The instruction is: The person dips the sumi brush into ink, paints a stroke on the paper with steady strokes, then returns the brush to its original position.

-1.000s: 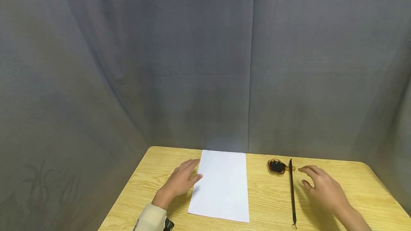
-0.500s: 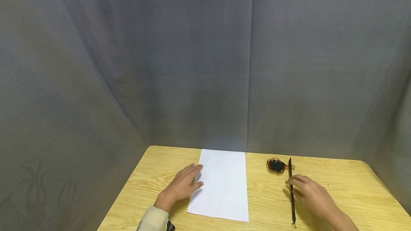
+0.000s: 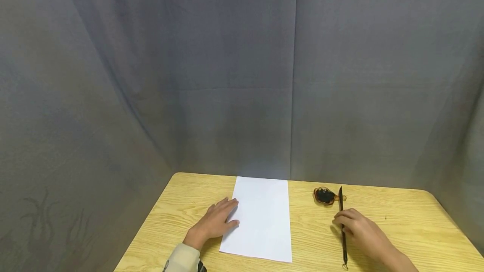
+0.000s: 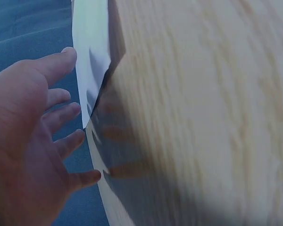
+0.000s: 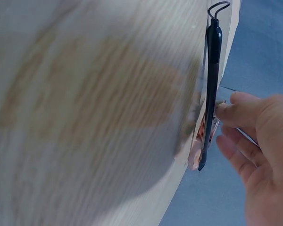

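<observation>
On the table lies a white sheet of paper (image 3: 261,217). My left hand (image 3: 215,221) is over its left edge, fingers spread and holding nothing; in the left wrist view the fingers (image 4: 61,113) hover beside the paper's corner (image 4: 95,61). A dark, slim writing brush (image 3: 343,247) with a hanging loop lies to the right of the paper. Its tip end crosses the handle of a small amber dish with black ink (image 3: 324,195). My right hand (image 3: 363,230) is over the brush's middle. In the right wrist view, thumb and fingers (image 5: 236,153) are right beside the shaft, not wrapped round it.
The light wooden table (image 3: 408,217) has rounded far corners. Behind and beside it hangs a grey curtain (image 3: 234,74). A cream sleeve (image 3: 183,259) and a dark wristband (image 3: 201,266) show at the left wrist.
My right hand has moved left from beside the brush to over its shaft, then slightly nearer to me. The left hand has slid a little nearer along the paper's edge.
</observation>
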